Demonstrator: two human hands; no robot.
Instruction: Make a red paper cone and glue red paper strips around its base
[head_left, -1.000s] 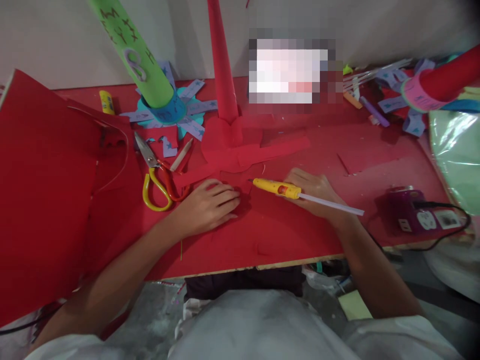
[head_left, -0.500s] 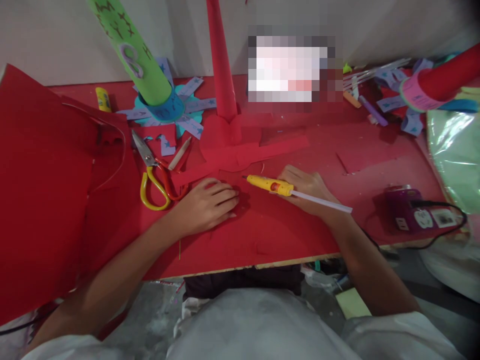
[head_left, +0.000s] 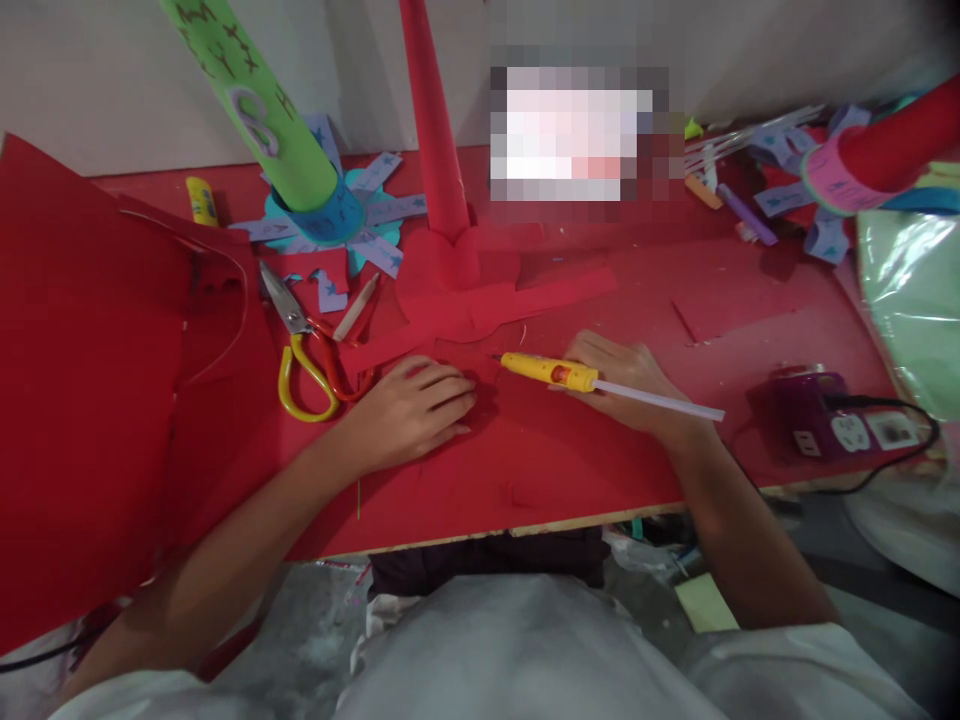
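My right hand grips a yellow glue gun with a white glue stick poking out of its back; the nozzle points left toward my other hand. My left hand lies flat with fingers together on a piece of red paper on the red table, fingertips close to the nozzle. Just beyond both hands stands a tall red paper cone on a red base with strips spreading outward.
Scissors with yellow and red handles lie left of my left hand beside a pencil. A green tube stands on a blue star base. A big red sheet rises at left. A purple power strip sits at right.
My right hand and the glue gun shifted slightly left, then back to the right. The left hand stays pressed on the red paper.
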